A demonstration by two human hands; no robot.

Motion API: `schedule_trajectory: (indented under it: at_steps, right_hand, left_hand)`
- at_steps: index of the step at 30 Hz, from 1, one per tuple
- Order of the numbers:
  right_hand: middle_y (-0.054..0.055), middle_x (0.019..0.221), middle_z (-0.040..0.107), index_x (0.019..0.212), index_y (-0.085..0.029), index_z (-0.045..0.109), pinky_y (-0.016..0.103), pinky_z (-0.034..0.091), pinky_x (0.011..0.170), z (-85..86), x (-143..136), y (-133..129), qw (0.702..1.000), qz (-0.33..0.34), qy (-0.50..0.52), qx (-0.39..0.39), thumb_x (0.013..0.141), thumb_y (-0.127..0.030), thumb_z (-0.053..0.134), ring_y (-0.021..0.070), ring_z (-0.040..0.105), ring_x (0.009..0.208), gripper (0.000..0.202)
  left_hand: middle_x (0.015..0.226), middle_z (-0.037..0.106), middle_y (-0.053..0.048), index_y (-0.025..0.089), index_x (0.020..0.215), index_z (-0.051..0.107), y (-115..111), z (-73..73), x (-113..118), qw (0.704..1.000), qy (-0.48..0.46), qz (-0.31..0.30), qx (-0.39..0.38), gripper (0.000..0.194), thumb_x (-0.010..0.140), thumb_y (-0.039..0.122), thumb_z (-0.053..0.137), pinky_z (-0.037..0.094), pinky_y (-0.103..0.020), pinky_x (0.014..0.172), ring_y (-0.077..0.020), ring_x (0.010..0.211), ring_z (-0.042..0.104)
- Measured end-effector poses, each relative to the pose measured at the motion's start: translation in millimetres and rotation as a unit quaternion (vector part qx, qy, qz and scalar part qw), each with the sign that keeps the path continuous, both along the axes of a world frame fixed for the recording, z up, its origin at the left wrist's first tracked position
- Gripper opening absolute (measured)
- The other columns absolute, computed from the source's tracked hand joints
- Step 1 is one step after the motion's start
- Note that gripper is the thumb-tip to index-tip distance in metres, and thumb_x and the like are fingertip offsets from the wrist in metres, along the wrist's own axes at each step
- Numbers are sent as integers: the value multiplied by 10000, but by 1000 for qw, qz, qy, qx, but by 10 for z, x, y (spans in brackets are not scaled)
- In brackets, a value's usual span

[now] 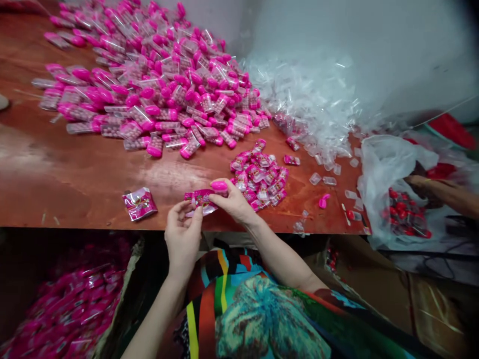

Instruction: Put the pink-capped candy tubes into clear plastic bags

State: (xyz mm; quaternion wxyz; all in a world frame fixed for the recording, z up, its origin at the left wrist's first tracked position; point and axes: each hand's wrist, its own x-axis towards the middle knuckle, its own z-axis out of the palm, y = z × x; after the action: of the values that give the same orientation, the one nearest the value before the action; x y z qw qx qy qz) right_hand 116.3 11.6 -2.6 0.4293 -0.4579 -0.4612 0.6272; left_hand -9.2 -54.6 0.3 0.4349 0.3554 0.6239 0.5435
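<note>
Over the table's front edge, my left hand [184,234] pinches the lower left side of a printed pink foil pouch [201,197]. My right hand [236,203] has closed on the pouch's right end, and a small clear tube with a bright pink cap [218,185] shows at its fingers. Whether the tube is partly inside the pouch I cannot tell. Just right of this hand lies a pile of small pink printed sachets [260,174]. Another pink pouch [139,203] lies flat on the wood, left of my left hand.
A large heap of pink-capped tubes filled with small balls [160,85] covers the table's back left. Clear plastic pieces [310,104] are heaped behind right. A co-worker's arm [445,194] reaches to a white bag [385,154] with red-capped items. Below left, a box holds pink packets [75,309].
</note>
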Motion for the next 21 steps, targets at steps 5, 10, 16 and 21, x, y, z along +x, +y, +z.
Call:
schedule_trajectory:
  at_steps: [5, 10, 16, 21]
  right_hand:
    - [-17, 941, 608, 1025, -183, 591, 262, 499, 821, 59, 179, -7, 993, 108, -23, 44, 782, -311, 744, 129, 596, 859, 315]
    - [-12, 922, 636, 1048, -195, 562, 287, 524, 802, -91, 86, -200, 998, 54, 22, -19, 724, -374, 808, 140, 622, 827, 444]
    - [-35, 804, 605, 1048, -184, 553, 262, 502, 713, -261, -21, -309, 998, -24, 30, -50, 743, -329, 742, 111, 585, 695, 387]
    - [-38, 817, 567, 987, -198, 542, 234, 463, 665, -210, 16, -314, 997, -39, -47, 47, 796, -264, 660, 104, 551, 709, 234]
  left_hand:
    - [450, 454, 61, 109, 736, 690, 8, 29, -55, 983, -141, -69, -93, 297, 735, 384, 803, 200, -201, 399, -44, 396, 324]
    - [413, 430, 76, 125, 577, 601, 36, 33, 30, 960, -257, 12, -109, 364, 600, 347, 888, 225, -196, 405, -25, 367, 315]
    - [431, 467, 72, 138, 537, 541, 46, -43, 164, 950, -284, 55, -117, 443, 504, 338, 935, 229, -194, 383, -29, 355, 360]
    - [476, 521, 45, 111, 624, 617, 36, -26, 138, 939, -315, 2, -137, 385, 543, 342, 915, 260, -201, 388, -44, 365, 386]
